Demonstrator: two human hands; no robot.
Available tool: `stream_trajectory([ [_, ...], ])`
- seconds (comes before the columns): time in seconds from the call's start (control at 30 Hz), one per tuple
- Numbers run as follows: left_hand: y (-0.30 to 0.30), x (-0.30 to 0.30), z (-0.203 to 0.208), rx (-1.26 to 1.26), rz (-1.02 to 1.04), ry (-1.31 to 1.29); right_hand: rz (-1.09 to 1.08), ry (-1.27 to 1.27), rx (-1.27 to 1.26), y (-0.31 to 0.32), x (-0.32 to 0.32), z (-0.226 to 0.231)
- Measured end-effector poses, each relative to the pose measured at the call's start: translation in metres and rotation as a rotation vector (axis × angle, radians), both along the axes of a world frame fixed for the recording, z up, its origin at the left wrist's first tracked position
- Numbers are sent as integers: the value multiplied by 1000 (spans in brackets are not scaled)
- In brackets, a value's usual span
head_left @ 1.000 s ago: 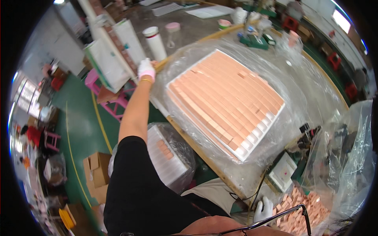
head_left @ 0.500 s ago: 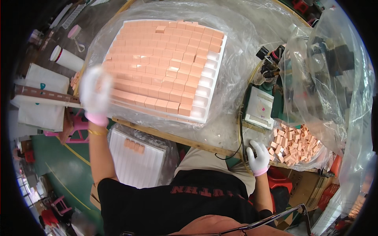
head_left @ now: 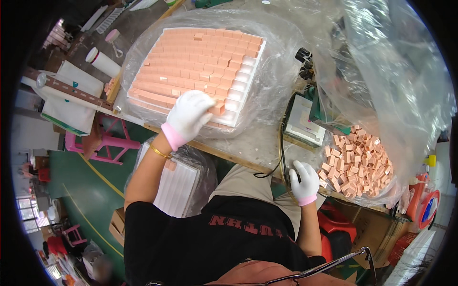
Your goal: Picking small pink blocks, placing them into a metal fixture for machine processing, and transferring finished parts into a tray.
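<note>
The left hand (head_left: 188, 113) has moved rightward to an end block (head_left: 218, 109), finger grip unclear; the right hand (head_left: 305, 184) keeps fingers apart. The tray (head_left: 250, 82) looks mostly filled, right-edge cells (head_left: 234, 95) bare.

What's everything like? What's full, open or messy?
Left hand: gloved, fingers bent at a block; grip unclear.
Right hand: gloved, half-curled, nothing seen held.
Tray: mostly full, slots along the right empty.
Loose blocks: heaped in a messy pile.
Plastic sheet: spread out, wrinkled.
White bottle: standing, capped.
</note>
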State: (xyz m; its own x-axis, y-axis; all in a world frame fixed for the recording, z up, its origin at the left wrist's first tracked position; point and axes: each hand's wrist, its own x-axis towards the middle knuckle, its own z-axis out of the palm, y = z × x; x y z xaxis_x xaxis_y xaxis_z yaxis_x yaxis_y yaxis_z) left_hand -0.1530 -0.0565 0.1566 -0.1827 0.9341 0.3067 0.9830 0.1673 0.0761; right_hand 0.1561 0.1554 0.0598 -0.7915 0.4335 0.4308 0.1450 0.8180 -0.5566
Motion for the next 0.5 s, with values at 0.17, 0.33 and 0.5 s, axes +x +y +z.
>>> stream_trajectory([
  [0.17, 16, 36, -5, 492, 8, -1545, 9, 2, 37, 4, 6, -3],
  [0.33, 42, 61, -47, 480, -381, -2461, 41, 32, 11, 3, 11, 4],
  [0.5, 69, 90, -59, 447, -442, -2551, 36, 25, -4, 5, 20, -2],
])
